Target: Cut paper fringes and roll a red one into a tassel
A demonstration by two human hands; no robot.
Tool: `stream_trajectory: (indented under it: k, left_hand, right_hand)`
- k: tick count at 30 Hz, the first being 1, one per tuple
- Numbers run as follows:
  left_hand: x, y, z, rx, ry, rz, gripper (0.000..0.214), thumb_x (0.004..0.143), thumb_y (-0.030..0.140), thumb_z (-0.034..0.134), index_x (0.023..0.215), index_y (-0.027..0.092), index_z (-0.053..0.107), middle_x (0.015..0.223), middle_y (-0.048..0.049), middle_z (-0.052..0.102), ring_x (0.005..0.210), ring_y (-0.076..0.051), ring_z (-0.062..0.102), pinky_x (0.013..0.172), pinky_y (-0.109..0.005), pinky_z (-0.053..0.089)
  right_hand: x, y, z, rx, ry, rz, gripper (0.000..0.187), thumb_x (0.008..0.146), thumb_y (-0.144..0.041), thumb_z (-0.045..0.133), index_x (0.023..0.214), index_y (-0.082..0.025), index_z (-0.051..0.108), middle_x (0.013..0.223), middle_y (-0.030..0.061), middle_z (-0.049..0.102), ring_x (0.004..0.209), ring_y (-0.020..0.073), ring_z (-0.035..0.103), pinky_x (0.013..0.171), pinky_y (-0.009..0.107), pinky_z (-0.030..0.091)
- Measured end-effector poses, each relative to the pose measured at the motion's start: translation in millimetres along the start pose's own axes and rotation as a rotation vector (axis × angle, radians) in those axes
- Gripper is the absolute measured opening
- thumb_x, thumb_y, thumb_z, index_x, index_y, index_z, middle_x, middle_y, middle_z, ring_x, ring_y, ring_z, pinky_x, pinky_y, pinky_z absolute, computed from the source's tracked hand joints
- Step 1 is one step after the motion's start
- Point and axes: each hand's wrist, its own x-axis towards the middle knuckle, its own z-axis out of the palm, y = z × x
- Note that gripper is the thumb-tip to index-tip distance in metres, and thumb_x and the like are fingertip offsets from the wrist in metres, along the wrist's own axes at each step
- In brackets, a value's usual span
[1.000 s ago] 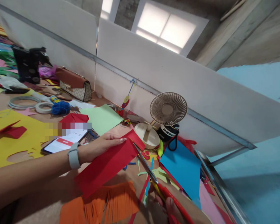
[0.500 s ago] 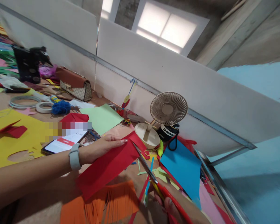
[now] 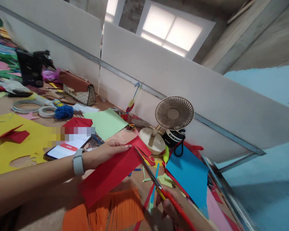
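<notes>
- Two bare hands are at work over the cluttered table (image 3: 45,208); the left hand (image 3: 106,154) pinches red paper (image 3: 113,176) near its upper edge, thumb on top and fingers curled behind; the right hand (image 3: 170,203) is closed around the handles of the scissors (image 3: 150,171).
- The red paper is held aslant in the middle of the view, between the hands; its lower corner overlaps the fringed orange paper (image 3: 122,208) as seen from above, though whether the two touch cannot be told; narrow cut strips show at its far end, toward the base of the fan (image 3: 174,114).
- The scissor tips are at the red paper, just beside the left thumb; how far the blades are parted is hard to make out.
- By its look the paper should be very light, thin and fairly limp; it would likely crease under a hard squeeze and tear easily at the slits; one layer or several, I cannot tell.
- The uncut upper edge seems the best hold, close enough to the slits to keep the paper taut, with fingertips clear of the blades; the loose strips would give a poor, flimsy hold.
</notes>
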Motion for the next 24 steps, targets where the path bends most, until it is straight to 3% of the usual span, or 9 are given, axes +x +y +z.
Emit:
stream_trajectory:
  k: [3,6,9,17,24]
  left_hand:
    - [0.0,0.0,0.4,0.006,-0.001,0.007,0.037,0.075,0.046,0.070,0.095,0.016,0.073,0.080,-0.0063,0.075,0.060,-0.013,0.066,0.054,-0.019,0.045]
    - [-0.6,-1.2,0.8,0.034,-0.010,0.013,0.039,0.074,0.048,0.069,0.095,0.015,0.073,0.081,-0.0075,0.075,0.061,-0.013,0.065,0.054,-0.019,0.044]
    - [-0.7,-3.4,1.0,0.072,-0.036,0.019,0.041,0.075,0.050,0.068,0.093,0.014,0.073,0.081,-0.0088,0.075,0.061,-0.014,0.065,0.054,-0.020,0.043]
    - [1.0,-6.3,2.0,0.078,-0.012,0.033,0.034,0.074,0.049,0.068,0.085,0.017,0.074,0.075,-0.0046,0.074,0.057,-0.012,0.063,0.054,-0.020,0.043]
    - [0.4,-4.2,3.8,0.073,0.166,0.029,0.029,0.069,0.044,0.073,0.080,0.017,0.073,0.080,-0.0034,0.074,0.072,-0.018,0.067,0.065,-0.025,0.047]
  right_hand:
    - [-2.6,10.3,-2.7,-0.066,-0.037,0.032,0.069,0.082,-0.075,0.031,0.099,-0.018,0.066,0.086,0.0102,0.067,0.077,0.0237,0.063,0.087,0.041,0.050]
    - [-6.5,23.9,-4.9,-0.128,-0.051,0.059,0.074,0.083,-0.072,0.033,0.128,-0.017,0.055,0.122,0.0188,0.060,0.111,0.0327,0.057,0.099,0.048,0.041]
    - [-8.0,29.4,-5.0,-0.105,-0.050,0.031,0.070,0.085,-0.069,0.036,0.133,-0.020,0.051,0.134,0.0171,0.053,0.121,0.0326,0.051,0.102,0.046,0.039]
    - [-3.1,18.1,-0.4,-0.119,-0.019,-0.010,0.069,0.085,-0.071,0.033,0.128,-0.022,0.055,0.128,0.0162,0.058,0.114,0.0318,0.056,0.099,0.044,0.042]
    - [1.2,-8.7,2.5,-0.078,0.043,-0.066,0.071,0.079,-0.078,0.031,0.103,-0.021,0.066,0.092,0.0102,0.068,0.088,0.0270,0.061,0.079,0.034,0.051]
